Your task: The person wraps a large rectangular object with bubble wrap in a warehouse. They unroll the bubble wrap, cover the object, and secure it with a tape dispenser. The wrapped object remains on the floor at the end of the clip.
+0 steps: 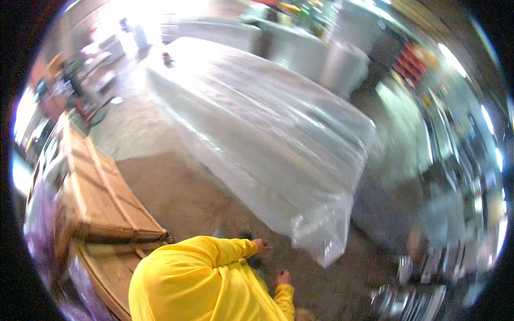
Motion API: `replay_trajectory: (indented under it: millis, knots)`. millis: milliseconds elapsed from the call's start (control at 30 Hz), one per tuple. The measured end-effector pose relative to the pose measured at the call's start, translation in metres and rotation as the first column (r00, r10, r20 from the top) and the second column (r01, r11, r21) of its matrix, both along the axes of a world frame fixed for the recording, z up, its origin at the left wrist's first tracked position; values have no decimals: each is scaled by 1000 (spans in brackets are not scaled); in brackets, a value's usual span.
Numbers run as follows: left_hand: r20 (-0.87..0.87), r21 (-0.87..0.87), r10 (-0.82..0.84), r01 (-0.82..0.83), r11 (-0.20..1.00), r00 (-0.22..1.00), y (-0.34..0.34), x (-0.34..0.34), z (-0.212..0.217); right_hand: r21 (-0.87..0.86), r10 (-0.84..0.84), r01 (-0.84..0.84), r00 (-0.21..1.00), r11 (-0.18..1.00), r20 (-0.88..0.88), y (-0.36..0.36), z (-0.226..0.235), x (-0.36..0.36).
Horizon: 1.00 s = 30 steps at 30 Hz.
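A long, low block covered in clear plastic wrapping (257, 112) stretches across the middle of the head view. Its near corner hangs in loose, shiny folds. Both my arms, in yellow sleeves, come in from the lower edge. My left hand (261, 245) is out in front of my body, short of that corner; its fingers are too blurred to read. Slightly nearer and to the right, my right hand (282, 277) looks closed, with a small dark bit at its fingers that I cannot make out. Neither hand touches the plastic.
Large brown cardboard boxes (110, 195) stand close on my left, with purple wrapped goods (40, 230) beside them. Behind the block are big pale rolls (345, 67). Red crates (410, 65) sit at the far right. Blurred metal items (409, 302) lie at the lower right.
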<state>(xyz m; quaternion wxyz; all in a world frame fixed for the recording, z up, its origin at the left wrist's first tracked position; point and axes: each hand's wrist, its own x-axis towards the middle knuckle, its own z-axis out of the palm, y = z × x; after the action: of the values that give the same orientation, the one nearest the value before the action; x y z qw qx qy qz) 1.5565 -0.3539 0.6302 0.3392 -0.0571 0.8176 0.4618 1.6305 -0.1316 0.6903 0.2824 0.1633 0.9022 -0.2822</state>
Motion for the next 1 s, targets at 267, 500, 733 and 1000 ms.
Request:
replay_trajectory:
  millis: [267,500,733,1000]
  knots:
    - [77,-163,703,-687,708,707,-188,93,34,-38,706,-715,679,698,202,-67,-15,-38]
    - [272,-319,946,-912,260,175,-289,304,-66,146,822,-846,532,512,204,-193,-6,-105]
    - [467,-454,884,-858,242,3,-339,405,-91,110,940,-947,314,301,131,-432,38,-130]
    - [-32,-114,999,-993,14,18,-518,299,17,-11,942,-954,298,300,-152,-670,65,-108]
